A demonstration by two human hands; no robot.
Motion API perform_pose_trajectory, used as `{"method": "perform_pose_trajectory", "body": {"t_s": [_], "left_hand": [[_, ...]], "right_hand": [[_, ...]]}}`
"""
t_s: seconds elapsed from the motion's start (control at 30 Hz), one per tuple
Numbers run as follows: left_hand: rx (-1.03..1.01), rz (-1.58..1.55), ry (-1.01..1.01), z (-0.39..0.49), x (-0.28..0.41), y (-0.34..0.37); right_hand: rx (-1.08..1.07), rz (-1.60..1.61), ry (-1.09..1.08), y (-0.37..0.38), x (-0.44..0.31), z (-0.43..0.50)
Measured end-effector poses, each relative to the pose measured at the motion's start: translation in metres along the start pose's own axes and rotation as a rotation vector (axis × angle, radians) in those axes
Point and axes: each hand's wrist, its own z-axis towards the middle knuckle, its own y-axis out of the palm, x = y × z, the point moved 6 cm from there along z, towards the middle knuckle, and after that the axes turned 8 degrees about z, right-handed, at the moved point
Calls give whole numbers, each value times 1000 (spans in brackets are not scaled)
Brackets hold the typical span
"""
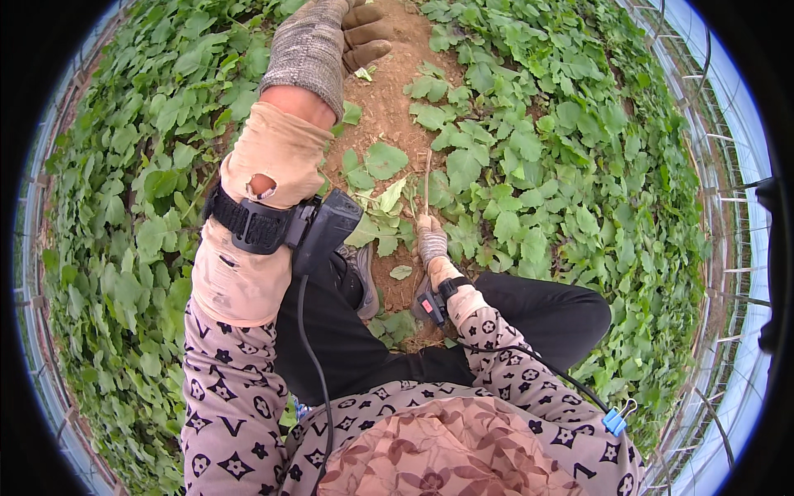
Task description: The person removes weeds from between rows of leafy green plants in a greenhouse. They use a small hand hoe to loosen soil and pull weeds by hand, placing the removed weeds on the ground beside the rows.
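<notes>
My left hand [356,31], in a grey knit glove with brown fingers, is raised close to the camera at the top edge. Its fingers point right and are partly bent; the palm and fingertips' far side are hidden, so whether it holds anything is unclear. Lower down, between my knees, my right hand [429,230] wears a similar glove and is closed around a thin brown stick or handle [428,180] that points away from me. Left of that hand lie a pale, wilting leaf [391,195] and a broad green leaf [385,160] over the soil.
Dense leafy green plants [533,161] grow on both sides of a bare soil strip [388,99]. My shoes [367,282] are on the ground near a loose leaf [401,272]. Cables run along both sleeves from wrist-worn devices. Metal framing and plastic sheeting [738,118] border the sides.
</notes>
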Motion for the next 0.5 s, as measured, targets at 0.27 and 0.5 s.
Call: {"method": "perform_pose_trajectory", "body": {"t_s": [0.27,0.5], "left_hand": [[29,17,17,-3,2,4],[33,9,7,-3,0,0]], "right_hand": [[-163,-322,127,-51,-6,-83],[-292,-480,249,-85,-40,-141]]}}
